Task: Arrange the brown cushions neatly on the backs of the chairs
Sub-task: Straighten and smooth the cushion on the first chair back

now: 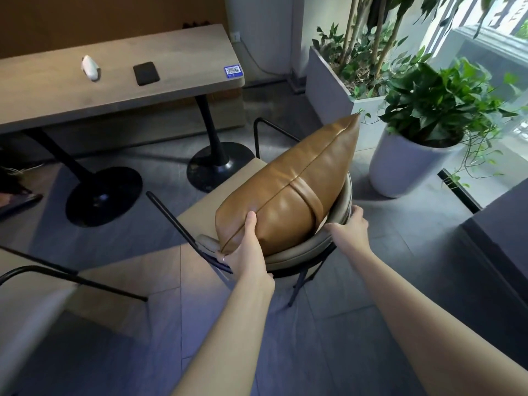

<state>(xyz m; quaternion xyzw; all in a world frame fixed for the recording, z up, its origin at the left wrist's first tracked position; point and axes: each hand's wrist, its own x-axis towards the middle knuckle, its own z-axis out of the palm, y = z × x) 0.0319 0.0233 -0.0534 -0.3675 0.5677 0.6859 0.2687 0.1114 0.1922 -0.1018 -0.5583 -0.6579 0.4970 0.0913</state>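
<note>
The brown cushion (288,187) rests tilted on the seat against the curved chair back (300,252); the left hand (245,250) pinches its near corner, while the right hand (353,224) has its fingers curled over the backrest rim. Judged step: seating the cushion; next it likely needs squaring upright against the back. The blue sticker (233,71) on the table (114,95) bears a QR code, its text illegible.

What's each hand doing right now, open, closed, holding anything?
Left hand: closed on the near corner of the brown cushion.
Right hand: gripping the curved chair backrest beside the cushion.
</note>
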